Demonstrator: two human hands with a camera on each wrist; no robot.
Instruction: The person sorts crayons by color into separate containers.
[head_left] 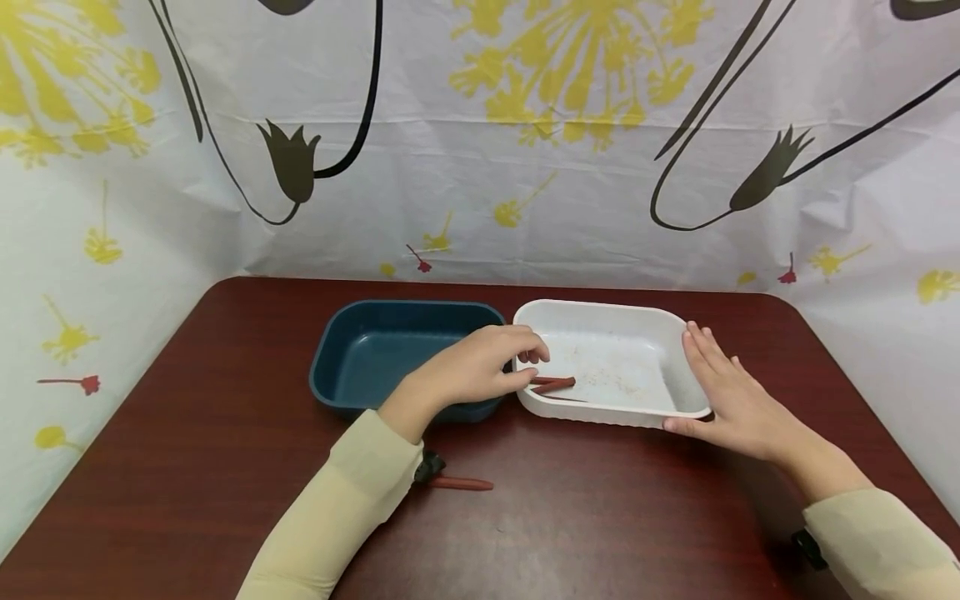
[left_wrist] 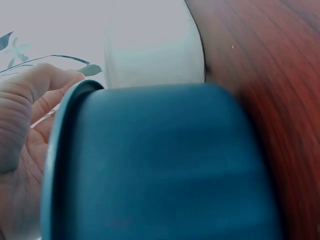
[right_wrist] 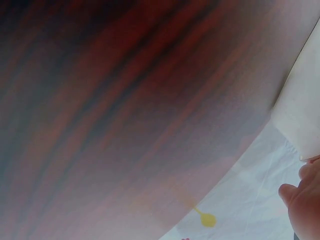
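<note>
My left hand (head_left: 487, 362) reaches across the blue tray's right end to the left end of a white tray (head_left: 600, 414), fingers bent loosely and apart from the thumb. Close by its thumb, a few reddish-brown sticks (head_left: 555, 385) lie in the white tray, partly covered by the hand. Fine crumbs dot that tray's floor. At the opposite end, my right hand (head_left: 738, 408) rests along the rim with straight fingers, thumb at the front corner. In the left wrist view, the blue tray's side (left_wrist: 165, 160) hides much of the left hand (left_wrist: 25, 120).
The dark blue tray (head_left: 330, 396) stands left of the white one, close beside it. Another reddish-brown stick (head_left: 463, 483) lies on the dark red table (head_left: 600, 517), near the left sleeve. A patterned sheet (head_left: 420, 150) hangs behind and around the table.
</note>
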